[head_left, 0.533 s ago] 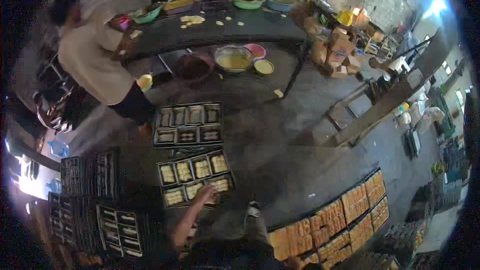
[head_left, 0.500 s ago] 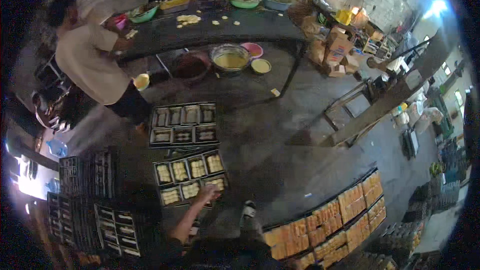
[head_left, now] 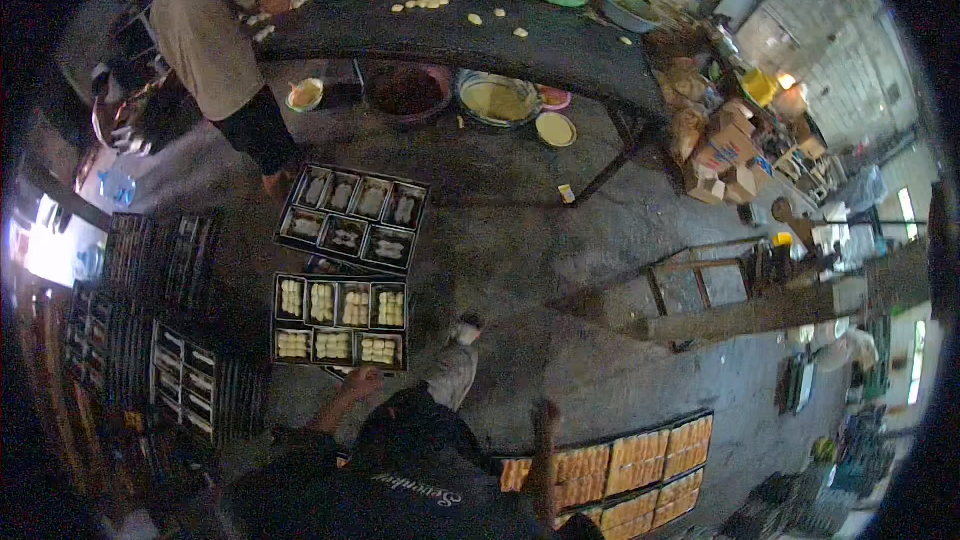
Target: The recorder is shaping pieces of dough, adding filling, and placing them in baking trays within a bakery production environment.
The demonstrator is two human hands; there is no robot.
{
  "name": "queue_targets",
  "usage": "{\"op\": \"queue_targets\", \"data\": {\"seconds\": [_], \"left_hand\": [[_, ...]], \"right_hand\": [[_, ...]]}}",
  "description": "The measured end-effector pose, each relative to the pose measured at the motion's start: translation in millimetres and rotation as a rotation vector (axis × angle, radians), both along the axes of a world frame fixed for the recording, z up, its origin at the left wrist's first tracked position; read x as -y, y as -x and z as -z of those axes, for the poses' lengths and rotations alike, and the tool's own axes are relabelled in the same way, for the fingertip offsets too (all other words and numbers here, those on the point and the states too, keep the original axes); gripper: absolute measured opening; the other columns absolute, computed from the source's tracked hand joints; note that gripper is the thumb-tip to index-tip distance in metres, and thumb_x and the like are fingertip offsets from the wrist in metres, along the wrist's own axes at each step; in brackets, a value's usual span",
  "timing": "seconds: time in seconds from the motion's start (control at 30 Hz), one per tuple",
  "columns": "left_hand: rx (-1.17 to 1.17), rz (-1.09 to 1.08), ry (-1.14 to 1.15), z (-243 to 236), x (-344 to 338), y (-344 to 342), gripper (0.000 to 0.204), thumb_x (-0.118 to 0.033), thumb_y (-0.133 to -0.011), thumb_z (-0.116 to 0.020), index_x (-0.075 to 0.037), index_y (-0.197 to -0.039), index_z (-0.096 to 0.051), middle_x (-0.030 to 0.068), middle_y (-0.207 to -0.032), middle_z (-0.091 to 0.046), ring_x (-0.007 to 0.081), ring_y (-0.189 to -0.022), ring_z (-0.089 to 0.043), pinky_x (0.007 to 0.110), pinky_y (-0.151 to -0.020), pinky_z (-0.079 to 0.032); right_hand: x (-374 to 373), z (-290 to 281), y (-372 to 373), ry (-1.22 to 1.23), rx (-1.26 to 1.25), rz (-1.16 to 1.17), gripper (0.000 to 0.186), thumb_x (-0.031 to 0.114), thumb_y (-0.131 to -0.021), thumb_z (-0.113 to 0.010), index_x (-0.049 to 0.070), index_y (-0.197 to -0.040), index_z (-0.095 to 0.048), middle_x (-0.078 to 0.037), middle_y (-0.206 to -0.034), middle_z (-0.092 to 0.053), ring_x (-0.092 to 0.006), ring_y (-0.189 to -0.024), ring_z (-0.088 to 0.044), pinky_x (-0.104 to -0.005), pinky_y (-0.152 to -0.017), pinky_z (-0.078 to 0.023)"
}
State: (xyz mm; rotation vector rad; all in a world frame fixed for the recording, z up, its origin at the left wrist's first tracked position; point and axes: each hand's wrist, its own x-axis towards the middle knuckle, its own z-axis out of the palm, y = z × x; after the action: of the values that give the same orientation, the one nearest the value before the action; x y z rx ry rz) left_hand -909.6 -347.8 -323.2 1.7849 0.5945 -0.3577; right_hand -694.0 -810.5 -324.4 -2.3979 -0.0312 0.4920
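My left hand (head_left: 364, 381) is at the near right edge of a dark partitioned tray (head_left: 341, 332) on the floor; whether it touches the rim I cannot tell. Its fingers look loosely apart, with nothing visible in them. Pale dough pieces (head_left: 333, 345) sit in rows inside the tray's compartments. On the right, my right hand (head_left: 546, 414) is raised near the far edge of a tray of golden baked bread (head_left: 637, 462); its fingers are too blurred to read. Beyond the dough tray lies another partitioned tray (head_left: 352, 214), its compartments holding darker, flatter contents.
Stacked dark trays (head_left: 185, 380) stand on the left. A co-worker (head_left: 215, 35) bends over a long dark table (head_left: 470, 35) bearing dough pieces and basins. Tubs (head_left: 497, 100) sit beneath it. Cardboard boxes (head_left: 728, 155) and a wooden frame (head_left: 700, 285) are on the right.
My left hand has drawn back from over the dough tray to its near edge. My right hand has come into view. The view has shifted, and the co-worker leans further over the table.
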Motion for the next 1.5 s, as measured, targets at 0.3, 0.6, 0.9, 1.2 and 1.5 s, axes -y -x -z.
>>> {"op": "queue_targets", "data": {"seconds": [0.3,0.6,0.9,1.2,1.5], "left_hand": [[-0.049,0.042,-0.264,167,-71,-179,0.055,-0.041,-0.085,-0.069,-0.005,-0.125,-0.057,0.0094,-0.109,-0.065,0.0213,-0.085,-0.064,0.033,-0.072,-0.052],[0.532,-0.681,0.974,-40,-211,-447,0.041,-0.018,-0.094,-0.063,-0.005,-0.131,-0.05,0.007,-0.126,-0.057,0.0219,-0.119,-0.055,0.035,-0.09,-0.049],[0.665,-1.005,0.57,-182,-317,-613,0.032,-0.017,-0.096,-0.055,-0.003,-0.124,-0.054,0.0099,-0.115,-0.062,0.0189,-0.099,-0.062,0.034,-0.085,-0.049],[0.392,-0.935,-0.459,-280,-424,-743,0.031,-0.01,-0.089,-0.061,-0.002,-0.119,-0.06,0.011,-0.116,-0.065,0.0254,-0.105,-0.063,0.033,-0.085,-0.05],[1.009,-0.204,-0.861,-416,-561,-961,0.038,-0.023,-0.073,-0.081,-0.006,-0.103,-0.067,0.0114,-0.112,-0.065,0.0283,-0.104,-0.063,0.039,-0.088,-0.05]], "right_hand": [[-323,-173,-373,-0.35,-0.096,-0.331,0.026,0.016,-0.092,-0.058,-0.002,-0.109,-0.065,-0.017,-0.099,-0.067,-0.0166,-0.087,-0.063,-0.0301,-0.078,-0.049],[-539,-214,-663,-0.159,0.223,-0.808,0.031,0.023,-0.09,-0.061,0.012,-0.118,-0.063,-0.006,-0.1,-0.068,-0.0203,-0.078,-0.062,-0.0369,-0.072,-0.048],[-820,-240,-834,-0.274,0.741,-1.162,0.052,0.003,-0.082,-0.063,0.01,-0.133,-0.053,-0.016,-0.099,-0.067,-0.0319,-0.085,-0.066,-0.0431,-0.076,-0.052],[-926,-261,-884,-0.284,0.305,-1.348,0.035,0.003,-0.085,-0.063,0.002,-0.12,-0.06,-0.012,-0.132,-0.055,-0.0303,-0.096,-0.066,-0.0368,-0.089,-0.052],[-910,-324,-829,-1.027,-0.474,-0.452,0.039,0.014,-0.092,-0.055,0.003,-0.129,-0.049,-0.012,-0.124,-0.055,-0.0217,-0.115,-0.054,-0.034,-0.095,-0.048]]}}
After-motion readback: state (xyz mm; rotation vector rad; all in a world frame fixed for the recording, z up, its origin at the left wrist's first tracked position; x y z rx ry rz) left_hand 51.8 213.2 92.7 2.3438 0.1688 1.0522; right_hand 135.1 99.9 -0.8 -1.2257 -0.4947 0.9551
